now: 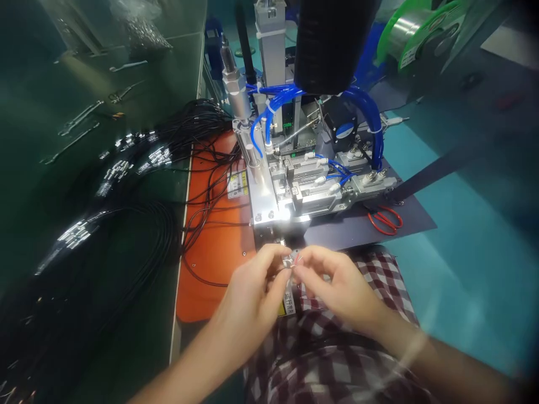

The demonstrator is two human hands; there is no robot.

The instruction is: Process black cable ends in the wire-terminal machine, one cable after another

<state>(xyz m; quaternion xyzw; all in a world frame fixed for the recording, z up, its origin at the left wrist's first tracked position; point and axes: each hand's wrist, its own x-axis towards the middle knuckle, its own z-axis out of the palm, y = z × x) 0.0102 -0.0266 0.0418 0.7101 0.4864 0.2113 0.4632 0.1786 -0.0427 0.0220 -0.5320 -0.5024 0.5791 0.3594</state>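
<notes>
My left hand (256, 283) is closed in a pinch at the front of the machine, just below its metal block (290, 224). Between its thumb and forefinger sits the end of a thin cable, mostly covered by the fingers. Facing it, my right hand (341, 283) pinches thin red and white wires (297, 260) that fan out from there. The fingertips of both hands almost meet. A black cable (206, 280) curves across the orange base plate (219, 306) and passes behind my left hand.
Bundled black cables (160, 224) with shiny ends cover the left table. Wrenches (80, 120) and a bag of small parts (141, 33) lie beyond. Blue air hoses (373, 118) arch over the machine. Red-handled scissors (385, 220) rest at right, below a green solder spool (404, 33).
</notes>
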